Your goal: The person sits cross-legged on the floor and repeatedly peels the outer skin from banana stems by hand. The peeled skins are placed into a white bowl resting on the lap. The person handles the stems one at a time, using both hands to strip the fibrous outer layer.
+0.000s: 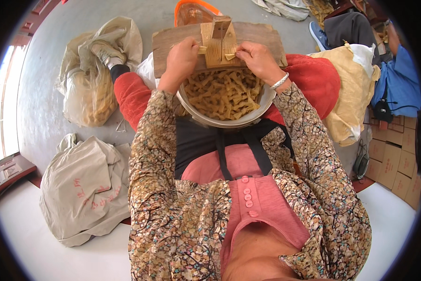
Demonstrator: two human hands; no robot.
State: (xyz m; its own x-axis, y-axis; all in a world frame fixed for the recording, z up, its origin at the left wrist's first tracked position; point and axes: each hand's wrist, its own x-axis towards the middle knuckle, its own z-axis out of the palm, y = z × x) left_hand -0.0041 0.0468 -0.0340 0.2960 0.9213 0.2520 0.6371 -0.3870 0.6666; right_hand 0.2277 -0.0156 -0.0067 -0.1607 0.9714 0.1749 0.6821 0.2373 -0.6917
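My left hand (183,56) is closed around a short pale-yellow strip (202,50), whose end sticks out toward the middle. In the fingers of my right hand (260,59) is another small yellow piece (230,56). Both hands are over a weathered wooden board (257,33) lying across the bucket. A lighter plank (214,58) is set across its middle, with a wooden block (221,26) standing up at its far end. Under the board's near edge, the round bucket (215,122) holds many yellow-brown, apparently knotted pieces (224,95); the board hides its far part.
An orange-rimmed basin (193,14) stands beyond the board. To the left are a clear plastic bag (87,91) of yellowish material and a beige cloth bag (87,189) bearing writing. A tan sack (350,87), a seated person in blue (398,84) and stacked cartons (389,158) are on the right.
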